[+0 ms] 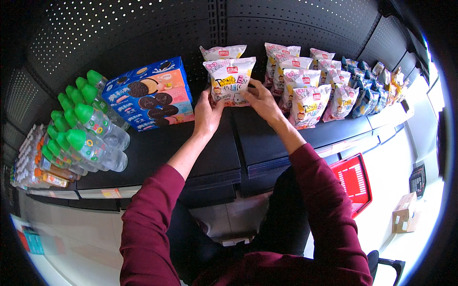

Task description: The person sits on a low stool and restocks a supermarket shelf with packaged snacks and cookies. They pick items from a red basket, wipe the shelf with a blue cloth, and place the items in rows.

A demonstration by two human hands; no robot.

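Note:
Both my hands are around one white and pink snack bag [230, 82] on a black shelf [207, 153]. My left hand [208, 113] grips its lower left side, and my right hand [263, 102] has its lower right side. The bag is upright, with its printed front towards me. Directly behind it stands a matching snack bag [223, 53], mostly hidden. To the left of my left hand is a blue Oreo cookie box [154, 94], a small gap away. Rows of similar snack bags [310, 106] stand to the right of my right hand.
Green-capped clear bottles [102, 150] fill the shelf's left part, with orange-capped bottles [53, 177] beyond. Blue snack bags [366, 96] stand farther right. A perforated black back panel [171, 28] rises behind. On the floor at right are a red basket [352, 184] and a cardboard box [403, 214].

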